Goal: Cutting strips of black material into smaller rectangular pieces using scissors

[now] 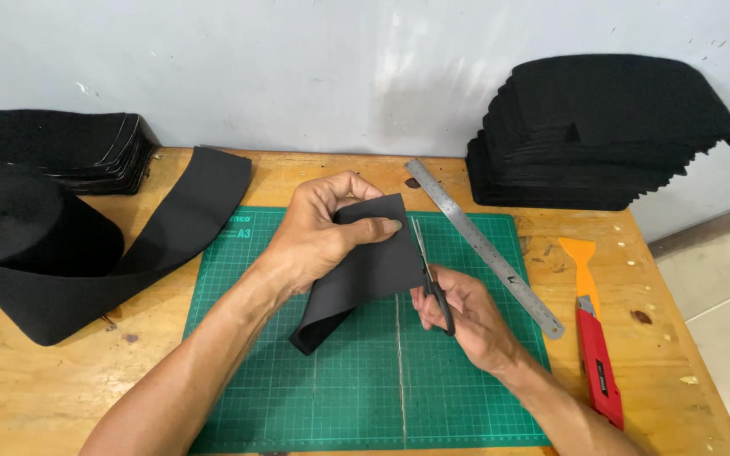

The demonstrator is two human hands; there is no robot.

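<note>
Black fabric strip (365, 270) is held above the green cutting mat (297, 405), its long axis running from upper right down to lower left. It is pinched at its top by the left hand (323, 232). Scissors (433, 279) are gripped in the right hand (466, 317), blades pointing up along the strip's right edge. A steel ruler (483, 247), a red-and-orange knife (593, 338) and stacked black pieces (601, 135) are seen to the right, a webbing roll (35, 236) to the left.

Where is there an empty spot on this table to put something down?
The green cutting mat is bare at its near edge, below the right hand, and the wooden table is bare at the near left corner. The right side is crowded: steel ruler, orange scraper, red knife. Black band roll fills the left.
</note>
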